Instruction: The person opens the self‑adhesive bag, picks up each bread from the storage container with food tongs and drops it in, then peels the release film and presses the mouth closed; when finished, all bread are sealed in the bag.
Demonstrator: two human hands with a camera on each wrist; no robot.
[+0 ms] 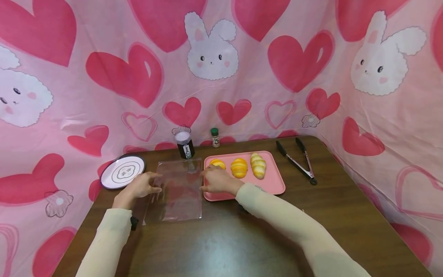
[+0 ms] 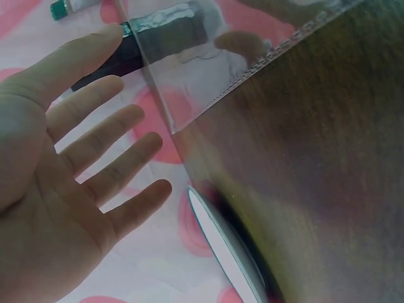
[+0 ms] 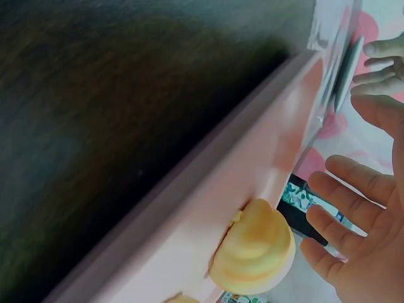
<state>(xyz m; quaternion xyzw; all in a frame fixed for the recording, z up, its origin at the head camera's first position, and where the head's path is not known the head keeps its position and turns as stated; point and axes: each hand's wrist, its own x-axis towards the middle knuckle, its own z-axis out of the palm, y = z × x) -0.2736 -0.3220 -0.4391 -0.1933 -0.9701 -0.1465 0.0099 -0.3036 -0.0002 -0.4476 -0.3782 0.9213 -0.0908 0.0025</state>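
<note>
A flat clear plastic bag (image 1: 180,196) lies on the table between the two hands, its toothed edge showing in the left wrist view. At its left side is my left hand (image 1: 140,186), fingers spread and holding nothing. My right hand (image 1: 219,181) hovers at the bag's right side, over the left end of a pink tray (image 1: 275,186); its fingers are apart and bare. The tray holds two round yellow bread rolls, one partly behind the right hand (image 1: 217,163) and one in the middle (image 1: 239,168), plus a longer pale twisted roll (image 1: 258,166).
A white plate (image 1: 114,175) with a dark rim and a printed emblem stands left of the bag. At the back are a dark jar with a white lid (image 1: 185,145) and a green-capped shaker bottle (image 1: 215,138). Black-tipped metal tongs (image 1: 301,165) lie right of the tray.
</note>
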